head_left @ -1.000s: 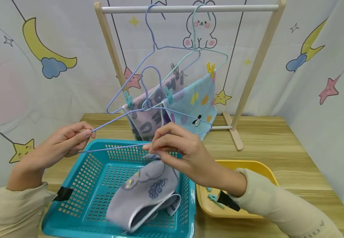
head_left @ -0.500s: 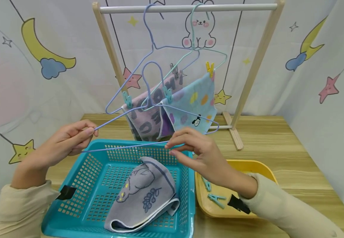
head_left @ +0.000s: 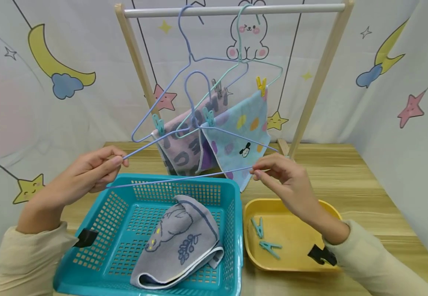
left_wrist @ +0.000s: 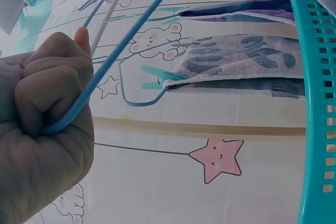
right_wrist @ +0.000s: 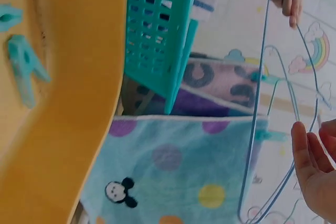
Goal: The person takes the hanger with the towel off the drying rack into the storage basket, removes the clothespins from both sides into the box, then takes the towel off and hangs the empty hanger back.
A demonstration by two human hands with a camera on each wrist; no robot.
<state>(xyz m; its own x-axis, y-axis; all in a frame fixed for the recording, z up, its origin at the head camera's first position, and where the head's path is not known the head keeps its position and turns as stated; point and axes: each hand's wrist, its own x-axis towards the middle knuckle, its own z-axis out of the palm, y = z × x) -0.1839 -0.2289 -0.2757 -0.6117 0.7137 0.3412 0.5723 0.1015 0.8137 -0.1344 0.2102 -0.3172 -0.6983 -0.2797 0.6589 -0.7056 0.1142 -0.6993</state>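
My left hand (head_left: 95, 170) grips one end of a blue wire clothes hanger (head_left: 188, 177), fingers curled round it, as the left wrist view also shows. The right hand (head_left: 288, 181) pinches the hanger's lower bar toward its other end, thumb and fingertips close together on it. The hanger is tilted, its hook pointing up and away toward the rack. Below it lies a folded grey towel (head_left: 195, 222) with a dark leaf print, inside the teal basket (head_left: 236, 230). Nothing hangs on this hanger.
A wooden rack (head_left: 317, 82) behind bears two hangers with a pink towel (head_left: 180, 152) and a light blue towel (head_left: 236, 127) held by clothespins. At right a yellow tray (head_left: 291, 267) holds teal clothespins (head_left: 269, 248). White printed curtains surround the wood-grain table (head_left: 347, 181).
The grey towel, lifted and blurred by my right hand at first, has settled into the basket. The right hand has moved rightward along the hanger; the hanger has shifted slightly right and up.
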